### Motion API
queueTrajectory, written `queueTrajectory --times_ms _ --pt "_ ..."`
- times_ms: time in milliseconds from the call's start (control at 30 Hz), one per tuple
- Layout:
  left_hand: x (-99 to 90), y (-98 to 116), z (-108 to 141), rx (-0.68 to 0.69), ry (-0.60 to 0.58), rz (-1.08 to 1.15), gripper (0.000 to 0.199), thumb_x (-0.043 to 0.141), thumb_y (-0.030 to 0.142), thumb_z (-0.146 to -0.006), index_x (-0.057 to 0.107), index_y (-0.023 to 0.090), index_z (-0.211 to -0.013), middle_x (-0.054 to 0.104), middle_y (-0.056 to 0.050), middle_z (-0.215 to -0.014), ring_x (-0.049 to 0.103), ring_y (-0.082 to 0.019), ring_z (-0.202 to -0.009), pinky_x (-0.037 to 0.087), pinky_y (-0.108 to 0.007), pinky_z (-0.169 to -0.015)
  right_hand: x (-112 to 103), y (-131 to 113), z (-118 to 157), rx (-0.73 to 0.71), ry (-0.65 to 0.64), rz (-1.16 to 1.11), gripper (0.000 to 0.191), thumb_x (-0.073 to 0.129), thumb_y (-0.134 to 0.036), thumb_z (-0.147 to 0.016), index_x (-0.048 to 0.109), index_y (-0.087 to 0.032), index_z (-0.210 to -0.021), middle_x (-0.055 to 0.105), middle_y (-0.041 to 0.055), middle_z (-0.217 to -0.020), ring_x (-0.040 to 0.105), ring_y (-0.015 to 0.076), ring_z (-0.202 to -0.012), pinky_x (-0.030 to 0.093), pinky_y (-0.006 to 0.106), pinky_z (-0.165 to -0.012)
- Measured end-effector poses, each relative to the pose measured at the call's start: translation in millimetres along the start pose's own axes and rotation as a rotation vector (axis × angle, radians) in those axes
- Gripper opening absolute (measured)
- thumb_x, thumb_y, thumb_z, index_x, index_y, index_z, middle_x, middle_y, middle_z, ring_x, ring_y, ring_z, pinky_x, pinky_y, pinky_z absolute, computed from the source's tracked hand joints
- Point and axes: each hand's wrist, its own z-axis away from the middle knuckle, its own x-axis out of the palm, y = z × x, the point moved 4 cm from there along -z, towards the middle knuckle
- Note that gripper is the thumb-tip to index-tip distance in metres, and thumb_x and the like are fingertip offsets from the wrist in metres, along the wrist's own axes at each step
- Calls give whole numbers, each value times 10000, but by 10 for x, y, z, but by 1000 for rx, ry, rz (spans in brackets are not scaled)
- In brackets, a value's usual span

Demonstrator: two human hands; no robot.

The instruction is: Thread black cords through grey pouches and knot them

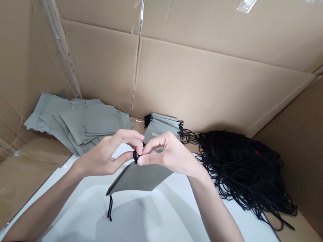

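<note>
My left hand point(114, 152) and my right hand point(168, 153) meet in the middle of the view. Between their fingertips is a small loop of black cord point(135, 156), pinched from both sides. Below the hands hangs a grey drawstring pouch point(142, 178), tilted above the white table. Two black cord ends point(110, 210) dangle from its lower left corner. My fingers cover where the looped cord joins the pouch.
Flat grey pouches point(86, 120) lie heaped at the back left. A stack of corded grey pouches point(163, 125) with white lettering sits behind my hands. Black cords point(243, 169) form a large tangled pile at right. Cardboard walls point(217, 89) enclose the white table point(172, 239).
</note>
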Motion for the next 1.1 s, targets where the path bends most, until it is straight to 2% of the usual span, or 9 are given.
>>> queueTrajectory --times_ms 133,233,333,400,500,700,900,1000,1100 --pt "10 -66 -15 31 189 45 366 532 53 -923 405 265 -1193 625 -23 -917 645 -130 -833 563 -282 -776 53 76 -1 -65 287 -112 206 870 -388 -677 792 -206 -735 762 16 -718 674 165 -654 531 286 -654" --pt "43 -104 -26 75 347 81 331 538 46 -923 390 260 -1128 587 -7 -903 612 -116 -827 554 -269 -770 142 88 39 -237 542 -82 118 839 -333 -742 786 -229 -760 771 21 -788 687 183 -735 541 311 -707" --pt "67 -122 -14 62 450 86 311 562 48 -910 396 252 -1075 591 -3 -900 607 -115 -829 544 -265 -771 234 49 92 -438 689 50 13 781 -258 -818 782 -268 -826 779 20 -866 690 218 -881 550 372 -832" --pt "58 -106 -2 39 484 73 313 582 45 -894 405 245 -1057 604 -2 -891 613 -116 -823 547 -271 -780 275 6 113 -527 701 166 82 734 -213 -863 779 -281 -871 782 19 -881 681 225 -923 542 399 -876" --pt "16 -56 6 2 481 60 328 605 39 -865 418 235 -1051 623 -3 -881 635 -120 -815 567 -287 -802 278 -44 126 -586 663 274 126 692 -160 -893 762 -264 -909 778 25 -884 669 215 -925 540 396 -875" --pt "-29 -17 -8 -117 435 76 400 679 34 -756 462 219 -1036 682 9 -825 689 -118 -728 605 -225 -686 241 -3 119 -539 593 312 90 655 -211 -927 732 -256 -928 748 33 -916 663 210 -949 557 373 -848" --pt "7 -34 -2 -271 543 161 421 711 49 -713 464 220 -1009 713 42 -772 718 -116 -700 610 -192 -648 271 43 146 -560 657 286 140 718 -184 -875 760 -268 -980 777 38 -958 672 228 -984 556 403 -896" --pt "10 -45 -10 -380 543 231 417 734 84 -725 452 222 -999 739 31 -782 728 -124 -704 612 -196 -652 260 55 146 -541 695 281 134 764 -196 -839 770 -272 -950 784 33 -927 681 231 -957 562 401 -881" --pt "-13 -75 -20 -511 502 317 410 768 146 -740 450 222 -986 757 10 -796 725 -133 -694 596 -195 -611 251 63 140 -545 716 353 115 707 -194 -882 769 -271 -940 785 27 -903 686 225 -935 567 400 -861"
